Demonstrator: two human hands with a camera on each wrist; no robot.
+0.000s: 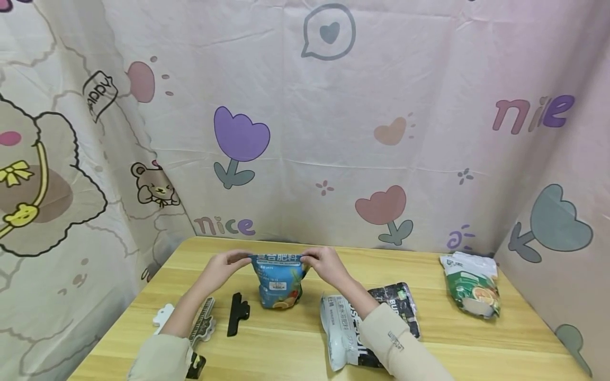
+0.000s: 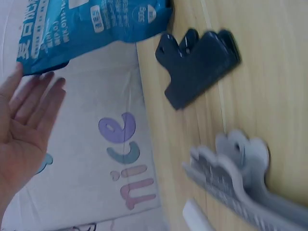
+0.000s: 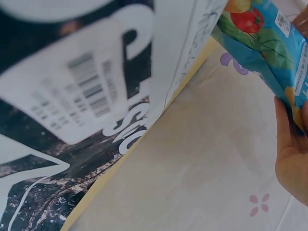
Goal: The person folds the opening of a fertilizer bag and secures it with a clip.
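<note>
- Printed curtain (image 1: 305,90): fills the upper frame and both sides; tulips, hearts, a bear and the word "nice" on a pale ground.
- Wooden table (image 1: 276,352): lower half of the frame, light yellow grain, far edge meeting the curtain.
- Black-and-white packaging (image 1: 339,317): lying lower right of centre, partly under the right forearm and its beige sleeve (image 1: 405,344); one bag or two, cannot tell. Large white lettering and a barcode label show close up in the right wrist view.
- Green-and-white bag (image 1: 473,288): right side of the frame, well apart from the rest, orange fruit printed on its lower part.
- Blue bag (image 1: 278,283): centre of the frame, just below the curtain's lower edge, held upright by its two top corners, printed front showing, fruit and vegetables along the bottom. Whether its base touches the table, cannot tell.
- Left hand (image 1: 224,267): left of centre, pinching the bag's upper left corner, thumb in front, the other fingers extended behind.
- Right hand (image 1: 329,264): right of centre, pinching the upper right corner between thumb and fingers.
- Grey clip (image 1: 206,317): lower left, long and toothed, beside the left forearm.
- Black clip (image 1: 236,315): between grey clip and blue bag, near both, touching neither.
- White clip (image 1: 163,316): lower left, mostly hidden by the forearm.
- Second black clip (image 1: 196,365): bottom edge, lower left, partly hidden by the left sleeve.
</note>
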